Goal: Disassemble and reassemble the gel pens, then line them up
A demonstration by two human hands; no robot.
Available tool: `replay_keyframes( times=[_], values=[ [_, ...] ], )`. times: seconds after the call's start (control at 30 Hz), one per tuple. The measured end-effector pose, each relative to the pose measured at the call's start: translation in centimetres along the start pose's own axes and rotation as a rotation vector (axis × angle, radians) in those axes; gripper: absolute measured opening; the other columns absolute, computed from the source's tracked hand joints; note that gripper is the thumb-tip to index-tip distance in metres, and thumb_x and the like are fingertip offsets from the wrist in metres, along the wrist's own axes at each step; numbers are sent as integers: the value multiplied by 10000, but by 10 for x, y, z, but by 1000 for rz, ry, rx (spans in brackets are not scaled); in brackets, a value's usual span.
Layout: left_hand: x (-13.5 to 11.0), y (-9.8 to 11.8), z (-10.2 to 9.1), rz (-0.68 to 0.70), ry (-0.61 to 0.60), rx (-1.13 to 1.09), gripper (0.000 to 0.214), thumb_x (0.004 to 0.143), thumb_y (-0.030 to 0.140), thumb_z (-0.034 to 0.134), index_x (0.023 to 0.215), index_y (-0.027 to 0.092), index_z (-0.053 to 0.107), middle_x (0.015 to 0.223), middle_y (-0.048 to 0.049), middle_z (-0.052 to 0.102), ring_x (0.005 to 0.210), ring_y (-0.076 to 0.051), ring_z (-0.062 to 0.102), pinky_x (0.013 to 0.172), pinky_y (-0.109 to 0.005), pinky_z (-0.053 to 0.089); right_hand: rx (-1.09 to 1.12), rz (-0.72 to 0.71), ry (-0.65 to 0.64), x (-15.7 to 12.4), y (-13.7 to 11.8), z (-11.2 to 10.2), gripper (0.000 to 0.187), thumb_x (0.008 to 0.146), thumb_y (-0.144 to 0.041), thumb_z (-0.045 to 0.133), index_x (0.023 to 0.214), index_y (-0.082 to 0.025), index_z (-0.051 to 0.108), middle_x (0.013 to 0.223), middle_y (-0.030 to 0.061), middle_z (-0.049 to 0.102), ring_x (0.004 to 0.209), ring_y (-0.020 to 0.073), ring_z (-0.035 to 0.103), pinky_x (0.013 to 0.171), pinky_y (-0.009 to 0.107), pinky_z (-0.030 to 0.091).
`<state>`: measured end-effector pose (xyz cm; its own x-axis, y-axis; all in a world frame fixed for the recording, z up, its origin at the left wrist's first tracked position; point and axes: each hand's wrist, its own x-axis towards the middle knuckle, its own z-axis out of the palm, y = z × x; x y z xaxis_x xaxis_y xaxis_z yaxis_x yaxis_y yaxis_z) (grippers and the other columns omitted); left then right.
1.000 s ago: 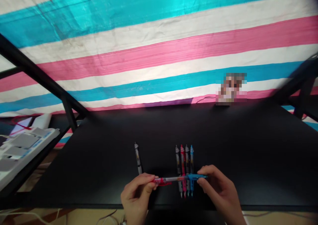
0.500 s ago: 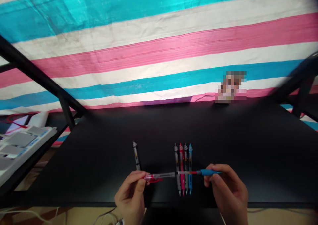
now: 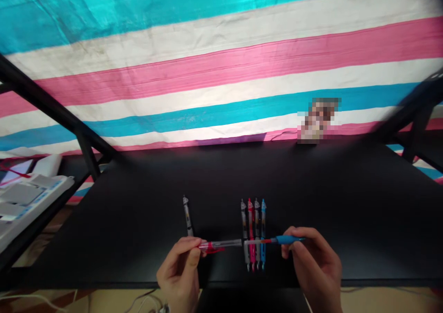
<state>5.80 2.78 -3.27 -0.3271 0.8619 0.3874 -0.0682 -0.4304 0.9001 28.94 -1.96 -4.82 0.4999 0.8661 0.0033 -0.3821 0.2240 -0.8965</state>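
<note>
Striped teal, white and pink cloth (image 3: 221,73) hangs behind a black desk (image 3: 346,202), with a black metal frame (image 3: 51,98) at far left and a pixelated, unidentifiable object (image 3: 319,120) at the desk's far right edge. A white device (image 3: 24,195) sits beyond the desk at left. Near the desk's front edge, my left hand (image 3: 178,269) grasps a clear pen barrel (image 3: 221,244) with red fittings between thumb and fingers. My right hand (image 3: 314,262) likewise pinches a blue pen section (image 3: 289,240), whose thin shaft (image 3: 258,242) points at the barrel, end to end and just apart. Both pieces cross above four side-by-side pens (image 3: 253,234). A single pen (image 3: 187,216) lies apart, just beyond my left hand.
</note>
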Motion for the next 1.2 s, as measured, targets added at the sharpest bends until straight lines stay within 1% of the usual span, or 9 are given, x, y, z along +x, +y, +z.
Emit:
replay_keyframes(
  times=[0.5, 0.6, 0.7, 0.83, 0.87, 0.93, 1.03, 1.1, 1.2],
  values=[
    [-2, -3, -4, 5, -88, 24, 78, 884, 161, 795, 913, 208, 850, 787, -53, 793, 625, -141, 724, 557, -188, 613, -150, 1, -194, 3, 2, -5, 61, 980, -274, 754, 1038, -266, 772, 862, 12, 704, 644, 129, 671, 643, 240, 559],
    [-3, -3, -5, -7, -165, 69, 92, 881, 146, 788, 914, 212, 843, 774, -47, 794, 639, -149, 730, 571, -194, 616, -286, -144, -392, 8, 0, -6, 119, 1004, -231, 715, 1089, -294, 768, 891, 10, 723, 655, 134, 693, 630, 229, 554],
    [-2, -2, -4, -13, -212, 75, 103, 886, 148, 783, 915, 230, 840, 769, -36, 796, 645, -151, 734, 559, -190, 611, -492, -348, -466, 15, -4, -5, 81, 1027, -294, 693, 1057, -279, 767, 840, 13, 730, 687, 155, 702, 637, 232, 534],
    [0, 1, -3, -17, -260, 65, 127, 885, 135, 781, 920, 243, 838, 749, -27, 796, 651, -155, 737, 561, -195, 613, -658, -406, -461, 22, -8, -2, 535, 1045, -599, 560, 682, -220, 661, 580, -13, 558, 500, 137, 539, 505, 255, 413],
    [0, 1, -3, -15, -263, 61, 131, 885, 131, 780, 919, 244, 838, 742, -24, 794, 641, -151, 732, 563, -195, 613, -656, -401, -466, 22, -8, -1, 570, 1034, -655, 526, 692, -224, 674, 571, -15, 553, 487, 138, 531, 492, 257, 411],
    [-1, 2, -3, -12, -251, 52, 136, 887, 130, 777, 920, 246, 839, 736, -19, 792, 615, -140, 721, 563, -191, 609, -646, -399, -471, 22, -7, -2, 457, 1018, -654, 562, 945, -255, 772, 662, -4, 675, 555, 159, 635, 546, 246, 495],
    [-2, 1, -3, -29, -226, 67, 140, 885, 128, 776, 917, 249, 841, 752, -16, 795, 598, -127, 715, 562, -179, 601, -602, -392, -456, 20, -3, -8, 290, 1035, -424, 681, 1307, -324, 691, 898, 6, 812, 777, 182, 773, 769, 245, 609],
    [-2, 1, -3, -45, -202, 79, 140, 880, 129, 780, 913, 251, 843, 762, -13, 794, 585, -118, 710, 564, -176, 598, -527, -372, -495, 19, 1, -13, 232, 1024, -314, 712, 1254, -337, 694, 960, 15, 812, 869, 192, 786, 787, 244, 627],
    [-3, 0, -2, -57, -153, 73, 113, 870, 145, 795, 891, 244, 845, 740, -11, 782, 559, -116, 698, 552, -182, 593, -401, -315, -531, 18, 6, -15, 310, 957, -300, 800, 1248, -332, 697, 1075, 56, 782, 975, 230, 774, 698, 240, 642]
  ],
)
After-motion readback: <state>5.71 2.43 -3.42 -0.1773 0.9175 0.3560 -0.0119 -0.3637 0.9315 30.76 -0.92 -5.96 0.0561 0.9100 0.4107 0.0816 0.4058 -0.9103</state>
